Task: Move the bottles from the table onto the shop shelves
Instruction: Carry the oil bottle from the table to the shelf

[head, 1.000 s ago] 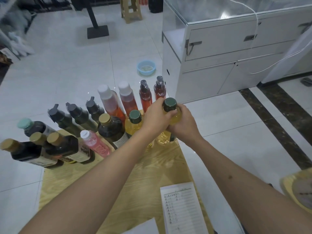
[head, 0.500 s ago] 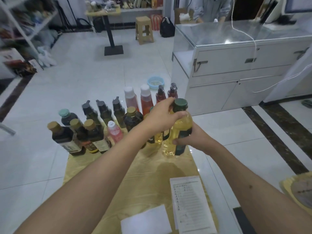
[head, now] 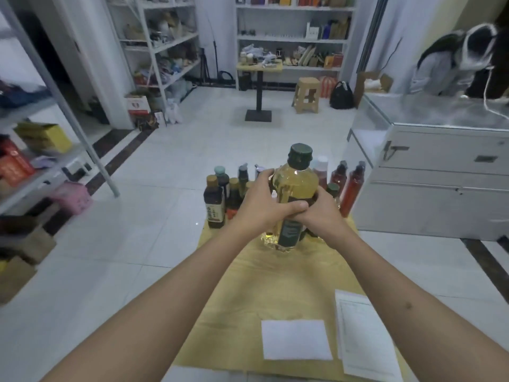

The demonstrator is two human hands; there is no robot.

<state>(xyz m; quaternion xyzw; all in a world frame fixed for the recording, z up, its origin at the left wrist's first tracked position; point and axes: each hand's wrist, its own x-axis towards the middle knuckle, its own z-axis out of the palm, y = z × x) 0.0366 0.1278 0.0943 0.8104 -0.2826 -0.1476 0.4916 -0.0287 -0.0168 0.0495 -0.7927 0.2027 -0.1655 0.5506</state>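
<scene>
Both hands hold a yellow oil bottle [head: 294, 183] with a dark green cap and dark label, lifted above the wooden table [head: 275, 277]. My left hand [head: 263, 201] grips its left side and my right hand [head: 321, 213] grips its right side, fingers meeting across the label. Behind it on the table's far end stand several other bottles: dark sauce bottles [head: 214, 201] on the left, red spray bottles [head: 352, 188] on the right. White shop shelves [head: 292, 37] line the far wall, and more shelves [head: 165, 45] stand at the left.
A white paper [head: 296, 339] and a printed list [head: 363, 337] lie on the near table. A glass counter cabinet [head: 440, 172] stands at right with a person [head: 451, 64] behind it. A small pedestal table [head: 259, 86], a stool [head: 307, 95] and a pink basket [head: 73, 197] occupy the floor.
The oil bottle has risen off the table in both hands. My view has tilted up, bringing the far shelves and the person into sight.
</scene>
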